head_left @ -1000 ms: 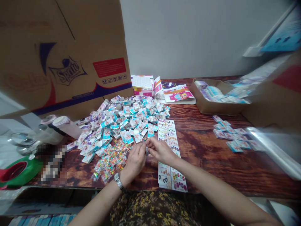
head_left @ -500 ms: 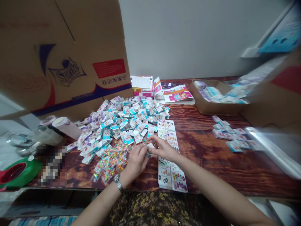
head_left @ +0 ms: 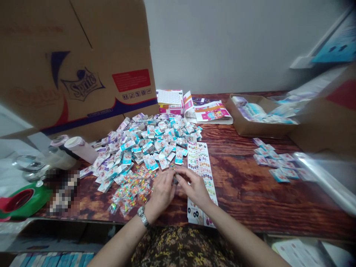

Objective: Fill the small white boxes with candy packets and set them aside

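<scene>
My left hand [head_left: 162,191] and my right hand [head_left: 195,186] meet over the wooden table [head_left: 250,193], fingers pinched together on one small packet [head_left: 175,180] held between them. A watch sits on my left wrist. Just left of my hands lies a heap of tiny clear bags of coloured beads [head_left: 132,189]. Beyond them spreads a big pile of small white, teal and purple packets [head_left: 147,146]. A long sticker sheet [head_left: 200,167] lies under my right hand.
A large cardboard box [head_left: 75,66] stands at the back left. An open low box [head_left: 257,116] with packets sits back right, with a small group of packets [head_left: 278,163] in front. Printed cartons [head_left: 194,105] lie at the back. A bottle [head_left: 80,148] and green tape dispenser [head_left: 22,200] are left.
My hands have stayed together on the small packet, shifting slightly toward me, with the fingers working on it. The view tilted a little.
</scene>
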Tool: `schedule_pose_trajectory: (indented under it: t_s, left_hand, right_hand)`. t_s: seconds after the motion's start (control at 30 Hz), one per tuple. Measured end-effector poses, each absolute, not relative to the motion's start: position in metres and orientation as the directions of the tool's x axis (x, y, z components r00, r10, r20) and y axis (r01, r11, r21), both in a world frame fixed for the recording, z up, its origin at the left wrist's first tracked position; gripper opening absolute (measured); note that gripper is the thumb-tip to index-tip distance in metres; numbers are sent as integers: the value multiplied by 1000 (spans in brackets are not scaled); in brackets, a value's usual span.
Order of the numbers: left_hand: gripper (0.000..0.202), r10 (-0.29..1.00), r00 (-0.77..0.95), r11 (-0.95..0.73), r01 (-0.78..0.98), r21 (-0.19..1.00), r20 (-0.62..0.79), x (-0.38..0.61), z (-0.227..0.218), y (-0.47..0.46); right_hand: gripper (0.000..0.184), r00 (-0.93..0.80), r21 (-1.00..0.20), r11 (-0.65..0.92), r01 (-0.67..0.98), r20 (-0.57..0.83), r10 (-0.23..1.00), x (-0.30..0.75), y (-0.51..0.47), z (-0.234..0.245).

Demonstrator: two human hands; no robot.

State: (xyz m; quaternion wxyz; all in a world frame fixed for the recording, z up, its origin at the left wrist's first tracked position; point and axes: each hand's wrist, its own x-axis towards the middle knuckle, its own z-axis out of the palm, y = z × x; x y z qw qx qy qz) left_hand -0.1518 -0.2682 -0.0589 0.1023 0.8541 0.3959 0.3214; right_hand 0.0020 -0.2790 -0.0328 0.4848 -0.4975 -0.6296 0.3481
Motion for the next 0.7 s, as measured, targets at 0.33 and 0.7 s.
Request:
schedule_pose_trajectory:
  t_s: [0.33,0.7]
  left_hand:
    - [67,760,456,-630,692,353,463,-148,-73,-271]
    - [67,820,392,-540,772,334,418,-130,-75,-276]
  right_hand:
    - [13,111,-965,139,224,167,980,-5,-274,-43]
    - [36,96,-813,322,485,415,905,-24,-305,-54]
